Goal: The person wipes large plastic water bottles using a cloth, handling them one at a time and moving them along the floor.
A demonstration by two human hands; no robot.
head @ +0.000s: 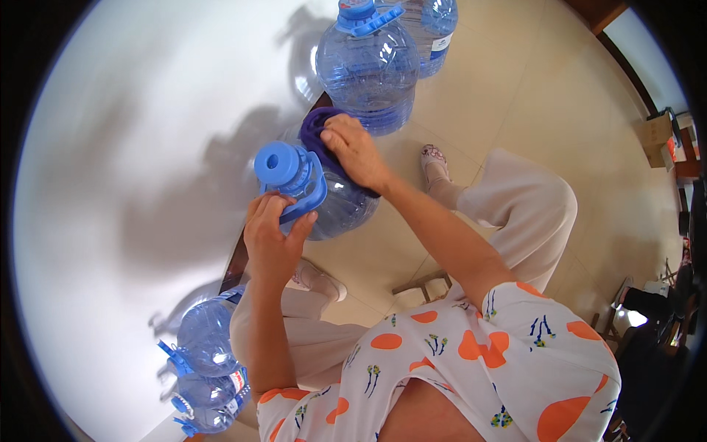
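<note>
A large clear plastic water jug [345, 207] stands on the floor in front of me, close to the white wall. Its light blue cap [276, 164] has a round recess in the top, and a blue carry handle [309, 201] rings the neck. My left hand [276, 226] grips that handle, thumb on the near side. A dark purple cloth [320, 132] is bunched under my right hand [353, 149], pressed against the jug's far shoulder. The cloth and both hands hide part of the jug's body.
Another blue-capped jug [367, 72] stands just beyond, with a labelled one [436, 38] behind it. Several more bottles [207, 342] line the wall [138, 193] at lower left. A small wooden stool [422, 284] is partly beneath me. A cardboard box [657, 141] sits far right.
</note>
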